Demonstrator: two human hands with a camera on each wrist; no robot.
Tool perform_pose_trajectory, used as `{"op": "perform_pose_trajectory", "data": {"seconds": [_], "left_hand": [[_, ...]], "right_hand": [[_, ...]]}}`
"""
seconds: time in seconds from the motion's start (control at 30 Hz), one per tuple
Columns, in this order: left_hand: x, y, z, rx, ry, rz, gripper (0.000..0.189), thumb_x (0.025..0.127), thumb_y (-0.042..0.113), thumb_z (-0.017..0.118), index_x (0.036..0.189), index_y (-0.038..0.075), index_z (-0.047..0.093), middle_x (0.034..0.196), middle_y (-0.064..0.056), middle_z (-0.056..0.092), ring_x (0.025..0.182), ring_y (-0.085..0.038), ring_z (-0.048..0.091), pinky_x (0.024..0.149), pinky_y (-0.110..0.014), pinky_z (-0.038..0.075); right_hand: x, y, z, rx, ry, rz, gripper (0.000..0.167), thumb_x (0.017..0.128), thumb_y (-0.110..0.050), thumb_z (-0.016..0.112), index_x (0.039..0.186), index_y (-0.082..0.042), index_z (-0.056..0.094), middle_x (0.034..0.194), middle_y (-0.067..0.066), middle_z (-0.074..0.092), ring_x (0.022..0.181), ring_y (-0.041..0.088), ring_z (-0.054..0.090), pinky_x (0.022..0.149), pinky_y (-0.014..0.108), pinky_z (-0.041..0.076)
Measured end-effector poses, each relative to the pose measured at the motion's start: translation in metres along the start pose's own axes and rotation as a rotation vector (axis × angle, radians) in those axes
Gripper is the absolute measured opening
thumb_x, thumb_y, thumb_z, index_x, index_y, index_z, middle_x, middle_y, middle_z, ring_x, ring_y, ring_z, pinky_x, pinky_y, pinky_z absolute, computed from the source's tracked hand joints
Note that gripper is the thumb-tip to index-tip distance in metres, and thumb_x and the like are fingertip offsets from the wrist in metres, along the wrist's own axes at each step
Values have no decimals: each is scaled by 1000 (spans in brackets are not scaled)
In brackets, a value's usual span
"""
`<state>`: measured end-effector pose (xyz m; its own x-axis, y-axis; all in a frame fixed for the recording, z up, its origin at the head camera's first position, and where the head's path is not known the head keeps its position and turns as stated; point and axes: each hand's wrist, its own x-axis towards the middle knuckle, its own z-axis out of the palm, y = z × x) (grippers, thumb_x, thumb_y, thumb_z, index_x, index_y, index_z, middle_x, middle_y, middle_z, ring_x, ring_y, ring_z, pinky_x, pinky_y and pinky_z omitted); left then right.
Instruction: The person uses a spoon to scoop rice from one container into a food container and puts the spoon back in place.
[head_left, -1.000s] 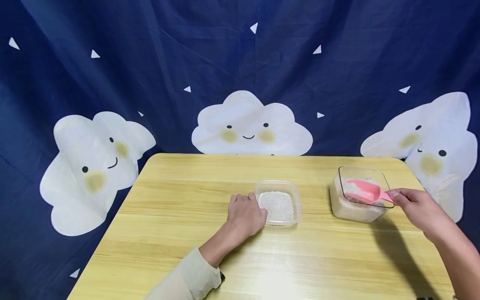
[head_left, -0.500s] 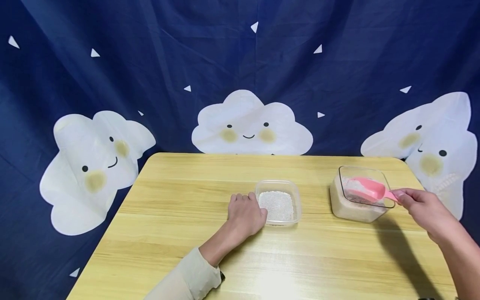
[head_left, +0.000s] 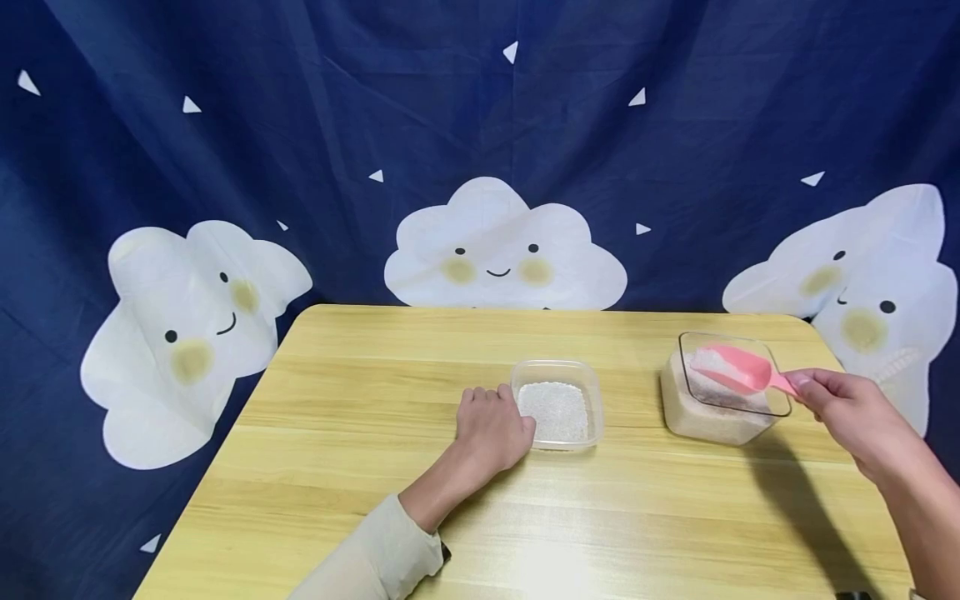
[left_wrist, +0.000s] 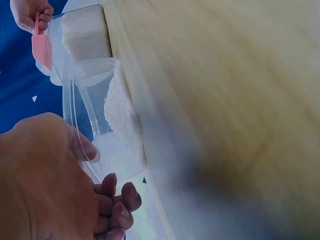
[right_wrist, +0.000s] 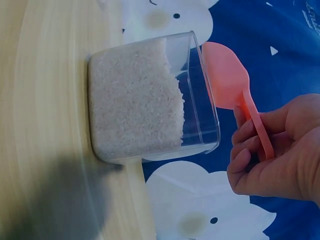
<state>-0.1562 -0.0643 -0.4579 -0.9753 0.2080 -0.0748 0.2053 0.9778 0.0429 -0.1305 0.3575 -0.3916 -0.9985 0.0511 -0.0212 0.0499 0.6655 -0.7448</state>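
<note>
My right hand (head_left: 858,417) grips the handle of a pink scoop (right_wrist: 226,75), its fingers curled round it. The scoop carries white rice and is just above the rim of a clear square canister (right_wrist: 135,100), overlapping its mouth in the head view. Rice fills more than half of that canister. At the middle of the table, my left hand (head_left: 491,429) holds the left side of a shallow clear plastic container (head_left: 592,417), thumb at its rim in the left wrist view. A layer of rice (left_wrist: 120,110) covers the container's bottom.
Both containers stand on a light wooden table (head_left: 337,417), with a gap of bare wood between them. Behind the table's far edge hangs a dark blue curtain (head_left: 337,125) with white clouds printed on it.
The right hand has raised the scoop from the rice in the canister to above the rim, shifting slightly right. The left hand and its container have stayed in place.
</note>
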Motion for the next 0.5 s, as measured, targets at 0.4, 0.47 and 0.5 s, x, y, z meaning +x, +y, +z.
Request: {"op": "perform_pose_trajectory", "data": {"seconds": [0.4,0.47,0.5], "left_hand": [[1,-1,2,-1,2,3,36,98,40,40,93,7,51,78,-6,56,74,-24,46,80,-36,36],[1,-1,2,1,5,5,35,98,40,40,92,7,51,78,-6,56,73,-24,46,79,-36,36],[1,-1,2,1,8,6,35,98,40,40,92,7,51,77,-6,56,73,-24,46,79,-36,36]], "right_hand": [[2,-17,3,29,-45,-37,28,110,-26,45,101,-35,69,82,-18,52,79,-1,44,67,22,35],[2,-21,5,18,-48,-44,26,110,-26,45,105,-32,70,85,-22,54,81,-4,46,68,19,37],[2,-23,7,13,-48,-49,26,110,-25,45,107,-27,71,86,-24,55,81,-4,46,69,19,38]]}}
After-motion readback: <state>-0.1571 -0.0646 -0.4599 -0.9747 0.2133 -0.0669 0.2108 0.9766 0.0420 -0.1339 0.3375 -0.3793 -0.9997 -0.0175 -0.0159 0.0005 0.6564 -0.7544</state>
